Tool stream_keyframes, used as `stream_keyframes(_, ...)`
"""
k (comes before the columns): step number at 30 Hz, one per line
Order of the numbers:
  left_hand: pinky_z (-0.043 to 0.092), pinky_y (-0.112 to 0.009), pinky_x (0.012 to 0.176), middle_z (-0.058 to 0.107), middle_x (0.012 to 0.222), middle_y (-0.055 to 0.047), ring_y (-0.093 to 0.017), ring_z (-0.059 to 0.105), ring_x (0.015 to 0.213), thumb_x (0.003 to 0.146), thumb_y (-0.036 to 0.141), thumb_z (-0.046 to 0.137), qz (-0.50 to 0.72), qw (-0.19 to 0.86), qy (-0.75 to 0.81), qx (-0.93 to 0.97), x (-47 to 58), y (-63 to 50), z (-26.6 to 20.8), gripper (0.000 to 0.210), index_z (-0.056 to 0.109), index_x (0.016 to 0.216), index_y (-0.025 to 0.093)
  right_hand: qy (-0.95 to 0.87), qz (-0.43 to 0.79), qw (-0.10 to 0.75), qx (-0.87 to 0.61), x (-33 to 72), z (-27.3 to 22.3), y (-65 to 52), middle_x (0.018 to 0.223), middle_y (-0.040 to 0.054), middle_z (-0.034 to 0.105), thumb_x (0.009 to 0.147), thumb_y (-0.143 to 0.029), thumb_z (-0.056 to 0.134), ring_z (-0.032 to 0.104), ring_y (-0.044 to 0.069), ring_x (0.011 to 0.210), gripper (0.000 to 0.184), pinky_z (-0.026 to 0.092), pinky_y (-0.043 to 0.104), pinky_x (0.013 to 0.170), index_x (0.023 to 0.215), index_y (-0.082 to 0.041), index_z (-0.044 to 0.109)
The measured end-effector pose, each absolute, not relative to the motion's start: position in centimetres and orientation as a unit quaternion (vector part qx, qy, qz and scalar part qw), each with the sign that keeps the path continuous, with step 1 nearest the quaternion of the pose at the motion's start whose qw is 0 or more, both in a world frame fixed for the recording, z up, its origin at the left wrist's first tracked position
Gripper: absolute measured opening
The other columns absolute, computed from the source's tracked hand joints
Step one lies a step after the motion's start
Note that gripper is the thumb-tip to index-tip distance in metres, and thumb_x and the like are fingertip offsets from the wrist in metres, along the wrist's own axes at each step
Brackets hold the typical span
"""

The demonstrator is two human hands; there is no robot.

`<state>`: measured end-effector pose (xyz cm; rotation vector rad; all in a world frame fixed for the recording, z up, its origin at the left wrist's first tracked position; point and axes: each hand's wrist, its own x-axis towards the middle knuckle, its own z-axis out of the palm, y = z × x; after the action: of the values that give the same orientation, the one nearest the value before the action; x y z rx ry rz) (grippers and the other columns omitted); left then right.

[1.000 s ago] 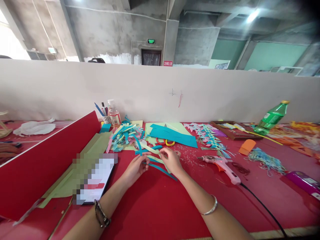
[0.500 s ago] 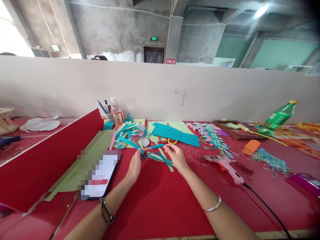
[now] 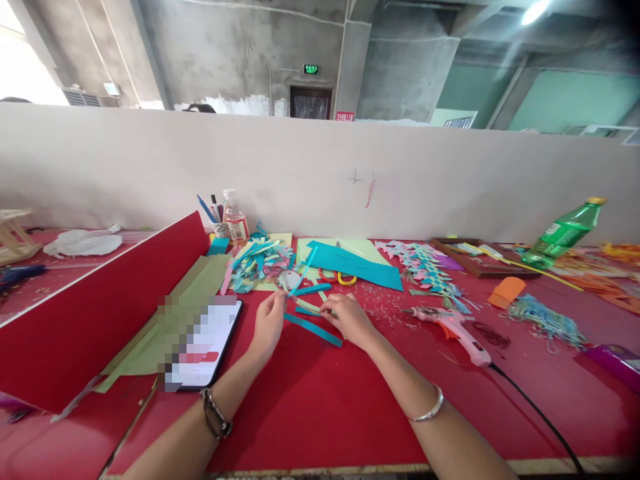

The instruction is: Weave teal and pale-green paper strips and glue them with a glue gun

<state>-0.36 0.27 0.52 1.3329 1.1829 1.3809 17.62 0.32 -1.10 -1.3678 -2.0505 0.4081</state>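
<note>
Left hand (image 3: pixel 270 325) still pinches the crossed strips (image 3: pixel 305 269); right hand (image 3: pixel 351 321) let go of the blue strip (image 3: pixel 315 289) and now pinches the pale strip (image 3: pixel 307 306).

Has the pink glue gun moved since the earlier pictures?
No. Against the brown tray, the pink glue gun lies where it did, shifted neither way.

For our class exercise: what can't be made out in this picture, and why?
In the head view:
Phone: partly masked by blocky blurring.
Yellow loop: what it joins is covered by the blue sheet.
Purple object: cut off by the right edge.
Pale strip: part hidden by the right hand.
</note>
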Motion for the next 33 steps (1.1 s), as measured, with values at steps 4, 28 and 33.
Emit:
stream_keyframes(4,0.033,-0.019,0.051,0.046,0.065,0.004,-0.01,0.042,0.056,0.07,0.028,0.05,0.548,0.385,0.455,0.588,-0.2,0.3,0.3,0.017,0.056,0.083,0.018,-0.715,0.201,0.407,-0.531,17.9,-0.9,0.7,0.074,0.0042,0.061,0.076,-0.028,0.051,0.056,0.017,0.069,0.014,0.039,0.028,0.064,0.074,-0.019,0.062)
stream_keyframes(28,0.012,-0.044,0.102,0.049,0.123,-0.009,-0.025,0.038,0.118,0.079,0.036,0.047,0.431,0.28,0.324,0.795,0.0,-1.3,0.4,0.056,0.028,0.13,0.025,-0.515,0.623,0.498,-0.315,15.5,1.1,-1.6,0.06,-0.0032,0.052,0.053,-0.044,0.071,0.047,0.009,0.056,0.03,0.04,0.023,0.056,0.06,-0.018,0.057)
stream_keyframes(33,0.037,-0.034,0.086,0.058,0.106,-0.009,-0.024,0.054,0.095,0.077,0.045,0.047,0.435,0.413,0.331,0.729,0.6,-1.1,0.3,0.047,0.046,0.114,0.018,-0.479,0.603,0.547,-0.328,14.8,0.5,-1.2,0.058,-0.0053,0.049,0.059,-0.041,0.068,0.043,0.006,0.051,0.026,0.038,0.021,0.052,0.066,-0.019,0.057)
